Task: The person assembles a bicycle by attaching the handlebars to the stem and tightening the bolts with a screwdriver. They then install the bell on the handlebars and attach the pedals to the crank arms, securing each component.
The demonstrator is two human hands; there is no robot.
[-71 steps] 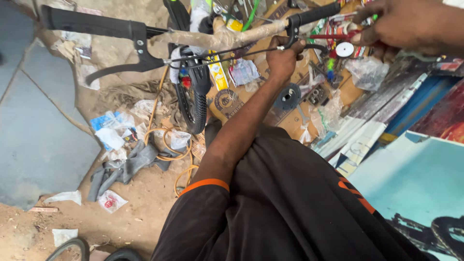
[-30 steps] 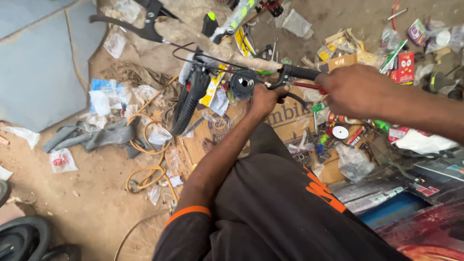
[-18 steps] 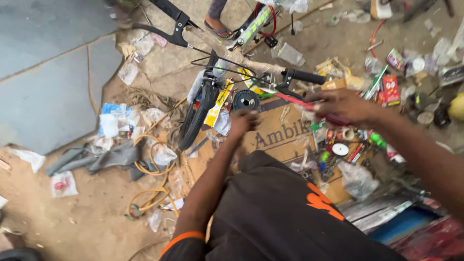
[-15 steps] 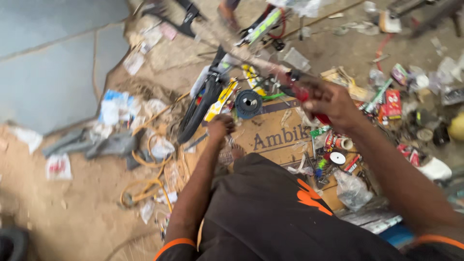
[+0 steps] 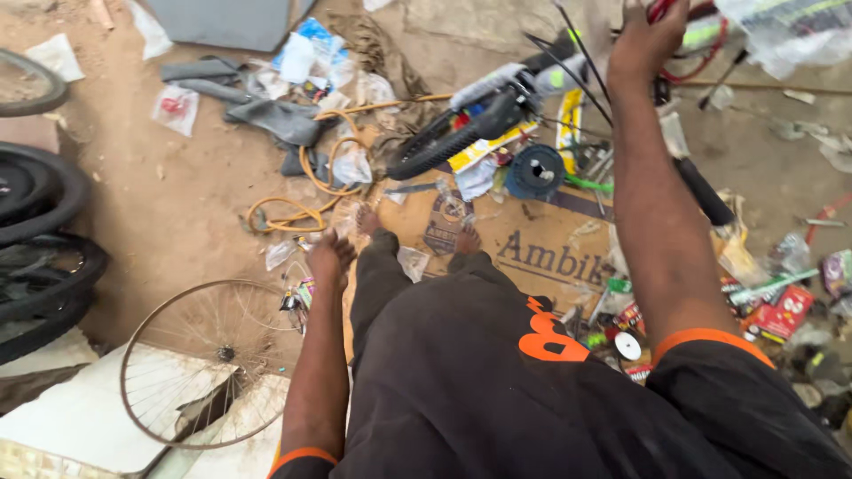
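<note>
**A:** what's the right hand point(image 5: 652, 35) got?

**B:** It's up at the top edge, fingers curled round something red point(image 5: 661, 9), mostly hidden, can't tell what. Just beside it lies a bike handlebar point(image 5: 532, 75), grey with a black grip and thin black cables.

**A:** left hand point(image 5: 330, 257)?

**B:** Hanging loose, holding nothing, above a bare spoked wheel rim point(image 5: 213, 359).

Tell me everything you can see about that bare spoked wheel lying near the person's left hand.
The bare spoked bicycle wheel is a thin metal rim with fine wire spokes running to a small central hub, with no tyre on it. It lies flat, partly on sandy ground and partly over a pale board. The left hand hangs open just above its right edge, seemingly not touching it.
</note>
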